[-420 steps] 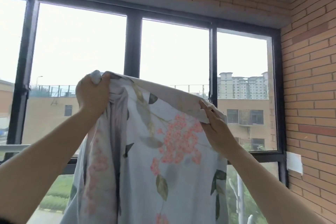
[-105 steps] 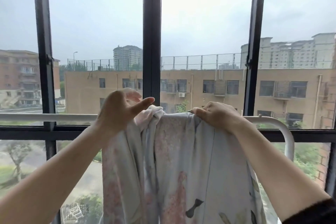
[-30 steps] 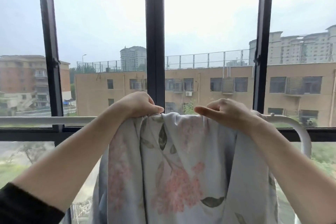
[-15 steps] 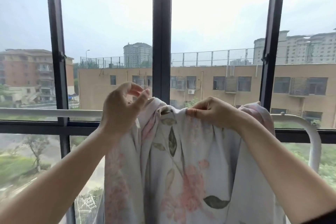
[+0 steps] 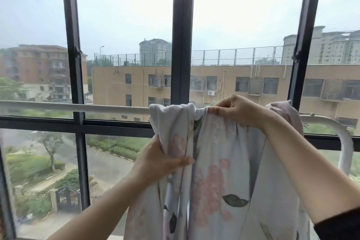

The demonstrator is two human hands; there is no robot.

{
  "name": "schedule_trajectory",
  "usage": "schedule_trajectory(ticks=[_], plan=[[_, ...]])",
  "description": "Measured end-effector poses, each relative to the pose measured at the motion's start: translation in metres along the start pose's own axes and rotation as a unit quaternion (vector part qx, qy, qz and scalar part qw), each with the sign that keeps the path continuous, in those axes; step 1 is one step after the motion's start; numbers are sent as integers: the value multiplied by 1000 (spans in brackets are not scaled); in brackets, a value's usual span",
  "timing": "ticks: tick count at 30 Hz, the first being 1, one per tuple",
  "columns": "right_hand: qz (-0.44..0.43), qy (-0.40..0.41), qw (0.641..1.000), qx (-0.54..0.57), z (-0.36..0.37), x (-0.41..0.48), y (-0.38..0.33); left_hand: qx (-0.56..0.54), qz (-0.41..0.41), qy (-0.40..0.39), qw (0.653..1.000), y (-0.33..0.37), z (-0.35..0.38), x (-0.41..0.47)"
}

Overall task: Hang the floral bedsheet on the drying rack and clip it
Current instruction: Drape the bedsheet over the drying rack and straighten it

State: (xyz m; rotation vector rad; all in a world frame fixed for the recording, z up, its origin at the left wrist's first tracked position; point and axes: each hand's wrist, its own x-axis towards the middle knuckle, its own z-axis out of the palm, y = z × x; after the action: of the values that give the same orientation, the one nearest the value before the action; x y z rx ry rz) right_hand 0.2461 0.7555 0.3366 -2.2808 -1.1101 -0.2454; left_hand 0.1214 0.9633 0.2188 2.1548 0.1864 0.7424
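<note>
Floral bedsheet (image 5: 224,181) draped bunched over the white drying rack rail (image 5: 97,107), in front of the window frame (image 5: 182,45). Right hand (image 5: 236,110) pinches the sheet's top fold at the rail — left hand (image 5: 158,159) grips a hanging fold lower down.

Window frame (image 5: 182,48): dark metal, 3 uprights + a horiz. crossbar across lower mid of frame.
Tan bldg (image 5: 136,84): centre, behind glass, long flat roof w/ wire fence (image 5: 233,56) on top.
Brick bldg (image 5: 39,68): mid left, reddish, balconies.
Tower block (image 5: 153,50): centre, far off, hazy.
Pale high-rise (image 5: 335,46): upper right.
Road (image 5: 105,163): lower left, w/ hedges.
Tree (image 5: 49,142): lower left.
Gate (image 5: 67,198): bottom left, dark iron.
Sky (image 5: 124,6): overcast, top half.
</note>
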Motion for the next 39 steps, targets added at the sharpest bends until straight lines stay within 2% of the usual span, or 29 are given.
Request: schedule_trajectory(ticks=[6, 17, 22, 26, 30, 33, 36, 39], plan=[[2, 8, 1000, 4, -5, -2, 6, -29, -57, -10, 998, -14, 19, -10], [-4, -7, 1000, 1, -4, 1, 5, -1, -108, -108, 988, -58, 59, -45], [-5, -6, 1000, 3, -8, -2, 7, -82, -137, -97, 982, -60, 75, -49], [-4, -7, 1000, 2, -8, -1, 6, -132, -167, -99, 972, -57, 52, -55], [-5, -5, 1000, -1, -5, 4, 9, -143, -132, -23, 981, -31, 5, -43], [-11, 6, 1000, -2, -5, 6, 13, -143, -63, 19, 988, 3, -43, -25], [-10, 29, 1000, 1, -8, 6, 19, -95, 23, 41, 994, 41, -78, 1], [0, 85, 996, -2, -11, 7, 24, 20, 91, 75, 993, 83, -92, 37]])
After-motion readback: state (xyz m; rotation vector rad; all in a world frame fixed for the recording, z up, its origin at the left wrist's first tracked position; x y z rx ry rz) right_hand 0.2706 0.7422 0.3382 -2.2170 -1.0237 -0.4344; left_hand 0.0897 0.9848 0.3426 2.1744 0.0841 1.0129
